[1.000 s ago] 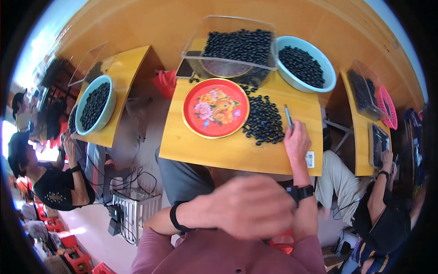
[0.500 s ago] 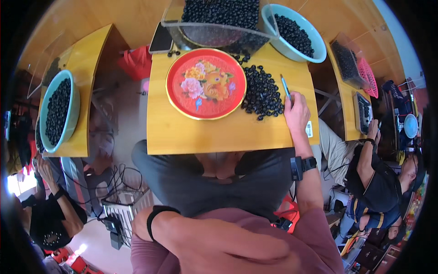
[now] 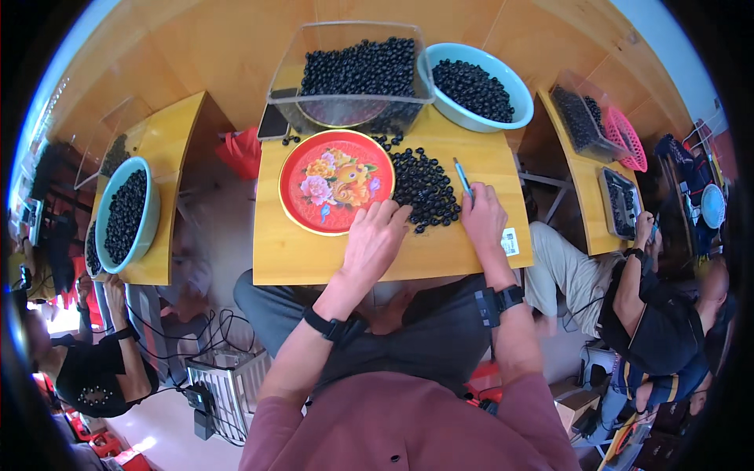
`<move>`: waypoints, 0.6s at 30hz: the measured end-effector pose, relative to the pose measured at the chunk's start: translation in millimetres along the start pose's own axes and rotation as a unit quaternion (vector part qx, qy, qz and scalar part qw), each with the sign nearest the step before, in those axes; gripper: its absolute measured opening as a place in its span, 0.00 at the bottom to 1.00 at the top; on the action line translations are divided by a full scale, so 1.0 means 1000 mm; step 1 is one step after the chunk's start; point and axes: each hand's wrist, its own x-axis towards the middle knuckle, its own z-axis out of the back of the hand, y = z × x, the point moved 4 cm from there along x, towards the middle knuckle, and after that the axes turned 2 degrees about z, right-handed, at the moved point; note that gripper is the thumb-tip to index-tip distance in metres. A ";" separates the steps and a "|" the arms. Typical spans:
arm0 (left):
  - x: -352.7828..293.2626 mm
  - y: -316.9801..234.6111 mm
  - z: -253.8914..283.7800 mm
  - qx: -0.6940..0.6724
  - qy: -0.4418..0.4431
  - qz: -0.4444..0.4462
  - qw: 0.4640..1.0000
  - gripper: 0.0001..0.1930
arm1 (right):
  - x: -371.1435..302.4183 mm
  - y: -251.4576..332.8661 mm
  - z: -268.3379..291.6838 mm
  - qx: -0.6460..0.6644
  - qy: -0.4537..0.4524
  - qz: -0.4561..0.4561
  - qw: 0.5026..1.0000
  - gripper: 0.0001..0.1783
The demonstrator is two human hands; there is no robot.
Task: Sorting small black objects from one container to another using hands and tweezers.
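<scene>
My right hand [image 3: 484, 217] is closed round a slim, pen-like blue tool [image 3: 463, 177], its thin tip pointing away from me. That hand rests on the yellow table, right of a loose pile of small, round, glossy black pieces [image 3: 425, 187]. At the pile's left edge is my left hand [image 3: 375, 238], fingers curled down and close together; whatever lies under the fingertips is hidden. Just beyond it, a round red tray [image 3: 314, 212] with a gold rim and printed flowers sits partly behind the fingers.
A clear plastic bin [image 3: 357, 106] of black pieces stands at the back, beside a light-blue basin [image 3: 514, 116] of more. Left of the bin lies a dark phone [image 3: 273, 123]. People work at side tables, with another basin [image 3: 149, 212] at left and a pink basket [image 3: 627, 141] at right.
My left hand has come up from in front of my body to the pile's edge beside the tray. The right hand still holds the blue tool. The view has shifted.
</scene>
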 end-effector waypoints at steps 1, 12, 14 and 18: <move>0.005 0.001 -0.010 0.036 0.018 0.004 0.999 0.16 | 0.002 0.000 0.000 0.006 0.013 -0.008 1.000 0.10; 0.010 -0.002 -0.021 -0.014 0.008 -0.038 0.999 0.11 | -0.006 -0.002 0.003 0.031 0.024 -0.030 0.999 0.11; -0.003 -0.001 -0.020 -0.052 -0.004 -0.028 0.998 0.11 | -0.008 0.000 0.001 0.047 0.023 -0.024 0.998 0.11; -0.022 -0.002 -0.018 -0.143 0.016 0.108 0.984 0.11 | -0.008 -0.001 0.002 0.045 0.013 -0.017 0.999 0.10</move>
